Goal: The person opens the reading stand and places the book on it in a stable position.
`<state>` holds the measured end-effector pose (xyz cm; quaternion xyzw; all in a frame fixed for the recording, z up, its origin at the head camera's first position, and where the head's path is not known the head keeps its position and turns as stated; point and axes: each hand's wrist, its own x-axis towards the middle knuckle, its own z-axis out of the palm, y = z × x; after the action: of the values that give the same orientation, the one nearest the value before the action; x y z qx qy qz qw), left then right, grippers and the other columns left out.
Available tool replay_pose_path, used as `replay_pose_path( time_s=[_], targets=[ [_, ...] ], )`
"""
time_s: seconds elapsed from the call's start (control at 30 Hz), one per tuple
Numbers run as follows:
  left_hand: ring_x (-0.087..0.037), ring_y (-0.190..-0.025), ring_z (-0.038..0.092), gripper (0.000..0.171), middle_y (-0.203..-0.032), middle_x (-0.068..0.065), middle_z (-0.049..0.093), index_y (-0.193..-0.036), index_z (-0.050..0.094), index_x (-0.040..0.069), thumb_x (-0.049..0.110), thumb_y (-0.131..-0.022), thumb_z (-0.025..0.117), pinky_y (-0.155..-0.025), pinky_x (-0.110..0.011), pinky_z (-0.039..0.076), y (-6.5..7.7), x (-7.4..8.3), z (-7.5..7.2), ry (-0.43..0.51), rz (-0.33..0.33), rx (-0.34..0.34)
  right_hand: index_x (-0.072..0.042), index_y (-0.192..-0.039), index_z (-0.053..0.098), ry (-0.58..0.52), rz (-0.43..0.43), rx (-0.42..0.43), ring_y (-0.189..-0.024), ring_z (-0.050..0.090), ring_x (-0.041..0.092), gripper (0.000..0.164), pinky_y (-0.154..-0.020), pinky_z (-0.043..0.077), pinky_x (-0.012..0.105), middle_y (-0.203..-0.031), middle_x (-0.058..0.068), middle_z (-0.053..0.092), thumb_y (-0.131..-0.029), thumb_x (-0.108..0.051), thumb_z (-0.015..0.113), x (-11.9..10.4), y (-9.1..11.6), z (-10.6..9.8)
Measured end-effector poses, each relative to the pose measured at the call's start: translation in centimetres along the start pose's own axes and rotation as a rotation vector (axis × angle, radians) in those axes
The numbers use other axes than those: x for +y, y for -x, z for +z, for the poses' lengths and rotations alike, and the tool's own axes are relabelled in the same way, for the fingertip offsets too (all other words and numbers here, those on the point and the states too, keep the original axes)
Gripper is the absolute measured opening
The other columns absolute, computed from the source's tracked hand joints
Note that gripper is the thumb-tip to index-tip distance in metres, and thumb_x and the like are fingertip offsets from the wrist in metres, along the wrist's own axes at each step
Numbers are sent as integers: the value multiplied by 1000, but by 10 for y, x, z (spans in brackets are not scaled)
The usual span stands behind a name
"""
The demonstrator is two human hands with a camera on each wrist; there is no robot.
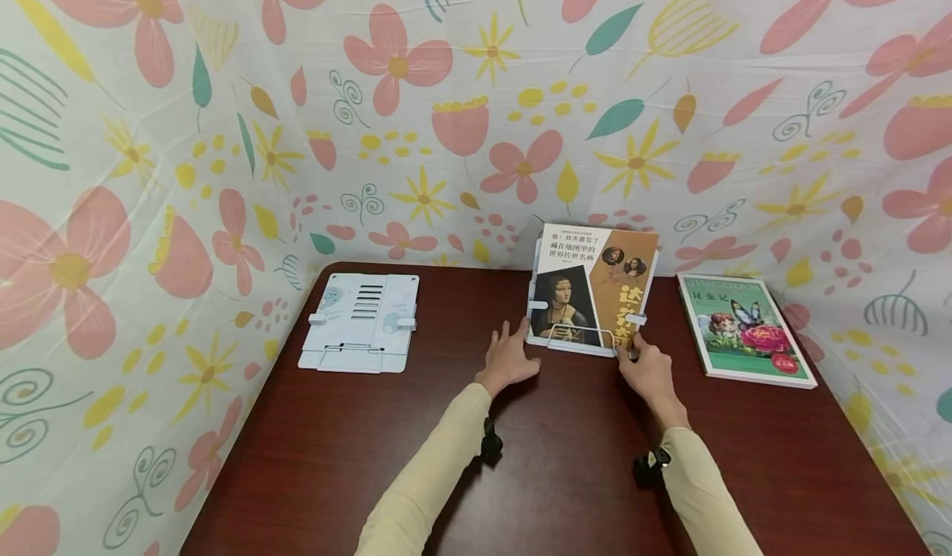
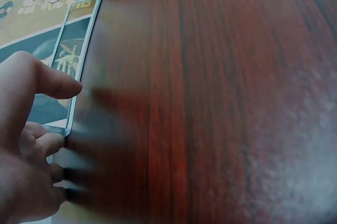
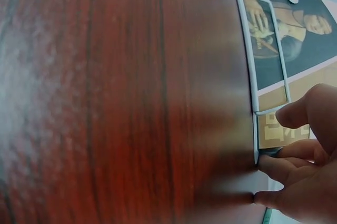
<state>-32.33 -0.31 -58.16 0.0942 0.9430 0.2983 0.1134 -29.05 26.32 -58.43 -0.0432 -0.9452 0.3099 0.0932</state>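
Note:
A white book stand point(image 1: 568, 346) leans up at the back of the table, holding a book point(image 1: 565, 292) with a portrait and an orange panel on its cover. Two side clips and a wire bracket point(image 3: 287, 71) cross the book's front. My left hand point(image 1: 509, 359) is at the stand's lower left corner, fingers along its edge and thumb sticking out toward the table. At the lower right corner, my right hand point(image 1: 650, 378) pinches the stand, thumb in front and fingers at the side. Both hands also show close up in the wrist views, fingertips low by the tabletop.
Another white book stand point(image 1: 360, 325), with no book on it, is at the table's left. A green-covered book point(image 1: 747, 329) lies flat to the right. The dark wooden table point(image 1: 550, 473) meets a flower-patterned cloth point(image 1: 476, 126) at the back and sides.

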Motion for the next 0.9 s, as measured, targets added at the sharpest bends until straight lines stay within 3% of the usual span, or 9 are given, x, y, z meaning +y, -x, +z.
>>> replay_pose_path(
  time_s=[0.1,0.2,0.3,0.37,0.43,0.5,0.63,0.73,0.9],
  targets=[
    [-44,-153,21,81,-168,-17,20,-164,20,20,33,-96,61,-119,-58,31,5,-4,-3,30,28,-49,13,-123,55,-6,35,0,-79,59,47,42,-75,48,59,-91,33,65,-99,-21,58,-4,4,-2],
    [-38,-150,33,74,-164,-17,32,-161,26,9,27,-98,60,-120,-51,34,14,-15,-13,115,106,-45,17,-130,53,-50,56,135,-96,61,58,48,-83,49,63,-110,41,64,-97,-16,60,-17,12,0],
    [-33,-136,54,56,-148,-19,54,-150,45,-1,15,-98,59,-111,-44,45,23,-34,-34,244,184,68,15,-123,62,-154,-12,353,-99,65,54,38,-85,50,61,-113,36,68,-91,-6,63,-41,18,10],
    [-30,-123,64,43,-133,-17,67,-139,58,-1,6,-96,58,-104,-41,51,26,-51,-54,324,199,206,11,-113,68,-239,-88,404,-89,69,46,28,-79,54,50,-103,29,73,-88,-1,64,-60,20,23],
    [-30,-109,69,33,-118,-16,73,-126,66,-2,0,-94,58,-95,-42,55,31,-71,-78,384,194,400,8,-109,70,-321,-137,318,-87,71,39,23,-77,56,41,-99,24,75,-88,1,63,-82,23,39],
    [-31,-106,68,30,-113,-17,73,-119,69,-1,-4,-92,58,-92,-43,55,39,-94,-105,428,122,604,7,-113,70,-411,-152,164,-91,73,35,25,-80,59,35,-102,21,76,-90,1,64,-106,27,61],
    [-43,-122,54,36,-127,-28,59,-124,62,-7,-4,-89,54,-104,-51,44,67,-149,-151,467,-102,907,11,-124,64,-577,-164,-113,-105,72,38,33,-91,58,42,-115,26,72,-92,3,64,-150,36,110],
    [-48,-137,38,48,-142,-31,45,-138,49,-7,3,-91,48,-115,-56,30,87,-188,-167,456,-306,922,14,-132,56,-669,-187,-262,-116,67,42,40,-98,55,42,-126,31,65,-94,2,62,-179,40,138],
    [-46,-149,23,61,-158,-31,27,-155,25,-6,14,-99,38,-121,-57,21,109,-228,-171,519,-477,733,11,-148,39,-703,-207,-459,-135,53,41,56,-111,45,47,-148,30,50,-99,-5,59,-223,45,161]
  ],
)
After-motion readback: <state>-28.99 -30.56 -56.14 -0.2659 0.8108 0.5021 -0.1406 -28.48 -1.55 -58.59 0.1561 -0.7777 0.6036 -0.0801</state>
